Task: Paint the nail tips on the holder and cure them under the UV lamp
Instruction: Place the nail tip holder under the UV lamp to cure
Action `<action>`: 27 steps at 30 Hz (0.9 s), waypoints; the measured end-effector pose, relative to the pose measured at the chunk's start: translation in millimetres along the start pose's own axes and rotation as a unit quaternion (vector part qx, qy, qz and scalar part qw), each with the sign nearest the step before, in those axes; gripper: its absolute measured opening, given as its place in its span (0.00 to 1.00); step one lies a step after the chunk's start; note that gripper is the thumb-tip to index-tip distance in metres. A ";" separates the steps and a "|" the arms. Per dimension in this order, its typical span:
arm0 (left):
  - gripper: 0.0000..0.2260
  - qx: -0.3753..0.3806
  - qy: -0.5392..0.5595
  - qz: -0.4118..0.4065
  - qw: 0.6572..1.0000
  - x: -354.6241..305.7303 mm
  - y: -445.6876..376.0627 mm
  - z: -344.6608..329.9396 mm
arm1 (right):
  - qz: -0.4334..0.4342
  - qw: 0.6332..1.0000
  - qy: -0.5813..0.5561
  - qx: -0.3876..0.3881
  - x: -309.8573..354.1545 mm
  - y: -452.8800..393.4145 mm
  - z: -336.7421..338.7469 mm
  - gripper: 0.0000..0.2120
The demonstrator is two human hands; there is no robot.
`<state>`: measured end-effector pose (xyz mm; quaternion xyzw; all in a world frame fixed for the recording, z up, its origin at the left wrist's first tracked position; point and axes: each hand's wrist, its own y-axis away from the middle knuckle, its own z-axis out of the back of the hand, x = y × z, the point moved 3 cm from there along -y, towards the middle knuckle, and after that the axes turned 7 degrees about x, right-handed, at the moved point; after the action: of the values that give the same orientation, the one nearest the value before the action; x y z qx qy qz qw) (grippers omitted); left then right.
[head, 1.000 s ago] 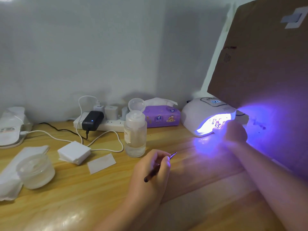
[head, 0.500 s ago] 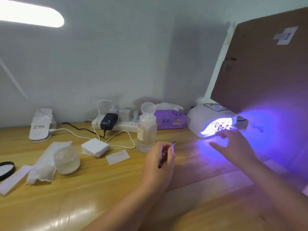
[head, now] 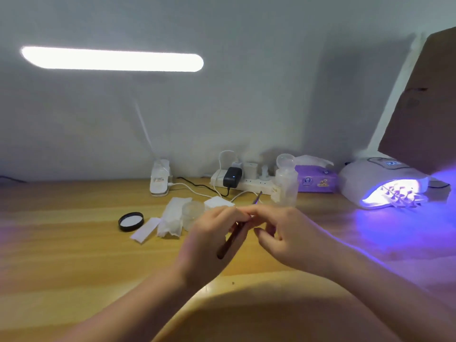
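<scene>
Curing is what the bench shows at its right edge: the UV lamp [head: 377, 180] glows violet, and the nail tips [head: 401, 193] on their holder sit in its lit mouth, partly poking out toward you. Leave them there and keep your sleeves and the brush clear of that opening while the display on top runs.

Your left hand [head: 209, 239] pinches the nail brush [head: 233, 239] between thumb and curled fingers, bristle end pointing up and away toward the back edge. Your right hand [head: 288, 233] meets it at the ferrule, fingertips drawn together on or just beside the shaft; whether they actually grip it, I cannot tell.

If you are passing the brush across, I would close the right fingers on the shaft before the left lets go, and keep the bristles off skin.

Mind the violet spill on the right side of the bench: gel left in the bristles could likely harden there, so work toward the middle, near the open jar [head: 192, 213] and the cotton pads [head: 218, 202]. The pump bottle [head: 283, 183] stands just behind your hands; a wide elbow could tip it.
</scene>
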<state>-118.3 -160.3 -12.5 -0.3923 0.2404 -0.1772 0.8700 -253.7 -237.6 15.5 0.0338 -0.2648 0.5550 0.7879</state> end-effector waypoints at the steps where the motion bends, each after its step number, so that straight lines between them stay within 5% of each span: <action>1: 0.06 0.002 -0.020 0.001 1.000 3.5 7.1 12.6 | 0.006 1.000 0.000 -0.004 7.1 -10.0 -6.7 0.21; 11: 0.13 0.003 -0.208 0.092 0.974 59.0 81.4 135.2 | -0.013 0.978 -0.089 -0.190 52.1 -111.7 -69.6 0.17; 15: 0.13 -0.019 -0.276 0.199 0.940 105.7 121.4 191.8 | -0.006 0.976 -0.103 -0.190 73.1 -143.5 -103.4 0.21; 17: 0.06 -0.074 -0.281 0.322 0.901 135.1 144.2 222.4 | 0.008 0.979 -0.108 -0.173 88.1 -157.5 -123.0 0.24; 20: 0.05 -0.189 -0.273 0.505 0.796 181.5 185.8 276.3 | 0.037 0.981 -0.123 -0.145 114.7 -176.7 -151.4 0.26; 24: 0.10 -0.261 -0.265 0.635 0.678 229.3 233.8 344.0 | 0.058 0.988 -0.113 -0.087 143.8 -197.1 -187.3 0.29; 27: 0.11 -0.262 -0.229 0.669 0.657 257.0 258.8 373.0 | 0.078 0.993 -0.077 -0.042 154.6 -200.7 -210.0 0.30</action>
<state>331.8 97.7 -67.9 -0.3654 0.2680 0.6183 0.6421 42.9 -108.8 -46.0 0.0227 -0.3496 0.5987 0.7203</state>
